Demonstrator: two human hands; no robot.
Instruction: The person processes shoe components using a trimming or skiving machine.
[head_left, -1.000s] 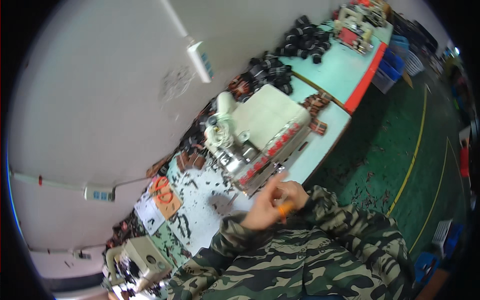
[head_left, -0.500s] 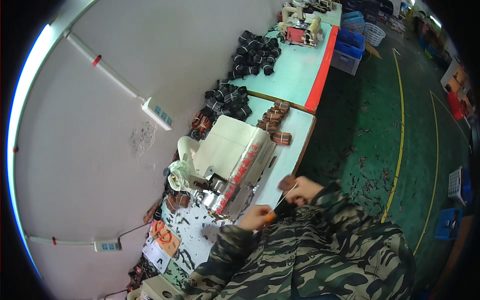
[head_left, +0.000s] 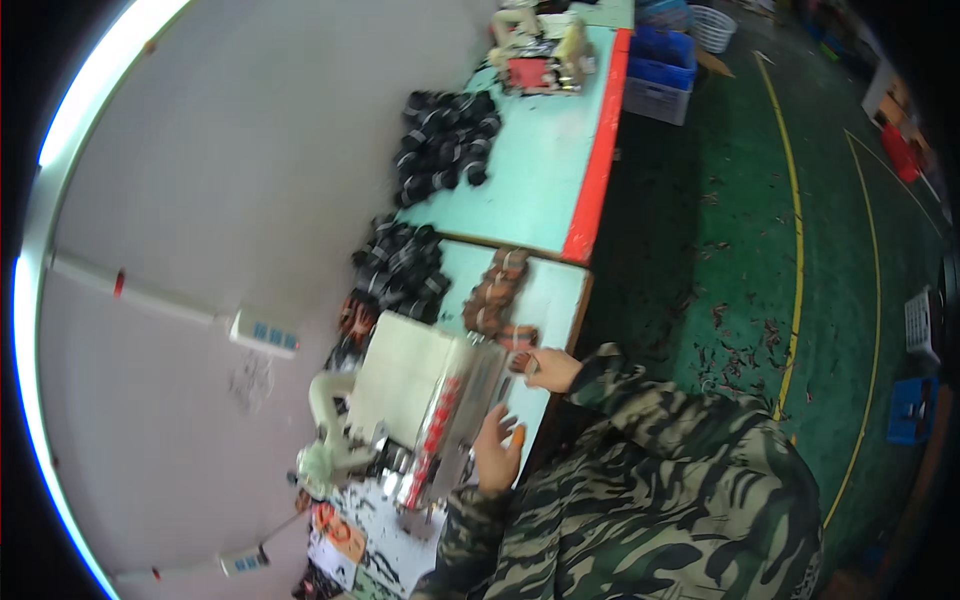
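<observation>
My right hand [head_left: 553, 371] reaches over the table's right edge, its fingers closed on a small bundle of brown strips [head_left: 521, 363]. That bundle is just short of a row of similar banded brown bundles [head_left: 490, 300] on the pale tabletop. Nearer me, my left hand [head_left: 496, 452] is raised beside the sewing machine [head_left: 412, 365], fingers apart and holding nothing. An orange cover [head_left: 518, 436] sits on one of its fingertips. The machine is cream-coloured with a red-marked front edge.
Piles of black bundles [head_left: 400, 265] lie along the wall side. Orange-handled scissors [head_left: 330, 522] and dark scraps lie near the machine's needle end. Farther off are another sewing machine [head_left: 540, 70] and a blue crate [head_left: 660, 60]. Scraps litter the green floor [head_left: 735, 350].
My right hand has carried the brown bundle forward to the row of bundles. My left hand has let go of the light band stretched between both hands and opened. The whole view has shifted.
</observation>
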